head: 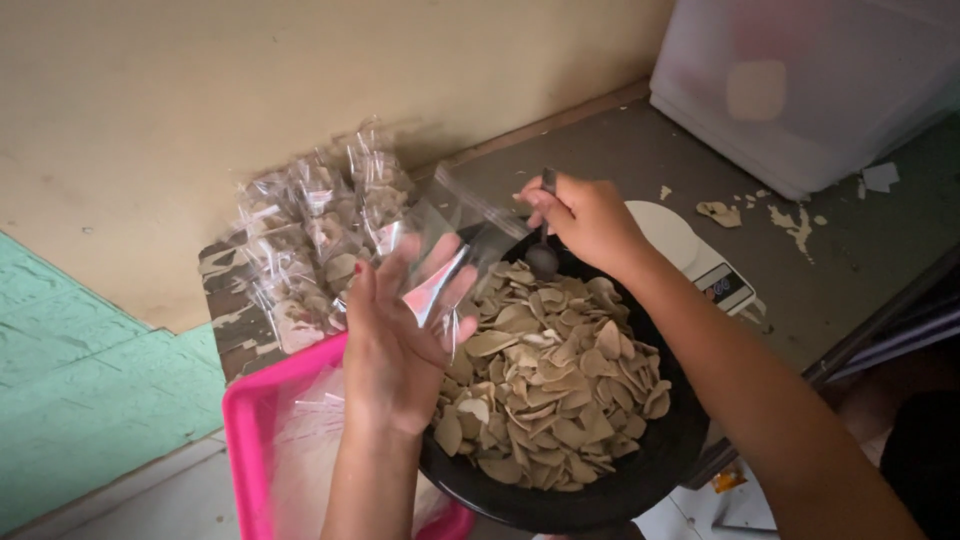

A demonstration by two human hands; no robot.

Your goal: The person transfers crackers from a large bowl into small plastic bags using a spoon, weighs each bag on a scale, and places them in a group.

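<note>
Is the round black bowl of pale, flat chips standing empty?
No: the round black bowl is heaped with pale, flat chips, over which the right hand holds a dark spoon.

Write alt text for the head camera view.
A left hand holds an empty clear plastic bag over a black bowl of pale dried chips, while the right hand dips a dark spoon into them. Filled bags, a pink tray and a white scale surround it.

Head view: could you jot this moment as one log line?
left hand: holds clear bag | right hand: grips scoop | black bowl: full of beige chips
</note>
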